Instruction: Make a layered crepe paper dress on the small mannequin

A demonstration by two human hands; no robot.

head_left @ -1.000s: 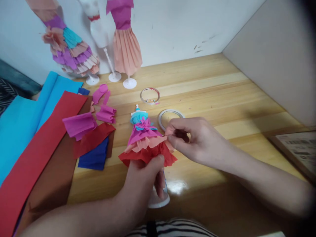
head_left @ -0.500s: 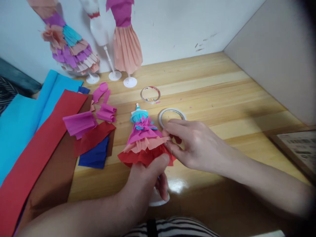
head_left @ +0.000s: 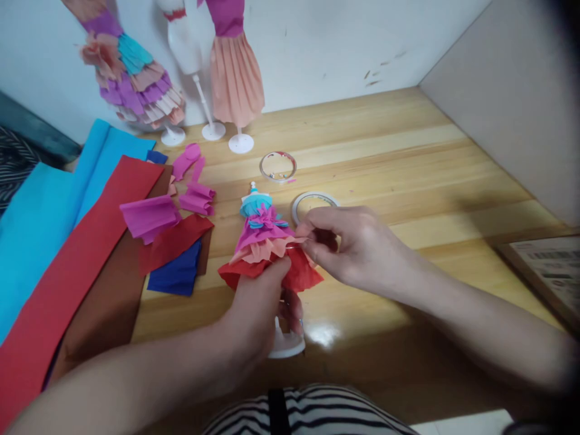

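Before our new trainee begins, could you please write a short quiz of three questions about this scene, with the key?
1. What does the bare right hand pinch on the small layered paper dress?
2. How many white, round mannequin bases stand near the pale wall?
3. Which part of the small dress is lowest?
A) the turquoise top
B) the magenta layer
C) the red layer

Key: 1. The edge of the peach paper ruffle. 2. Three. 3. C, the red layer.

Before you, a small white mannequin (head_left: 261, 228) wears a crepe-paper dress (head_left: 259, 241): turquoise bodice (head_left: 255, 206), magenta bow (head_left: 263, 216), magenta, peach and red tiers (head_left: 256, 251), peach edge (head_left: 281, 244) drawn right; round base (head_left: 289, 346) nearest you.
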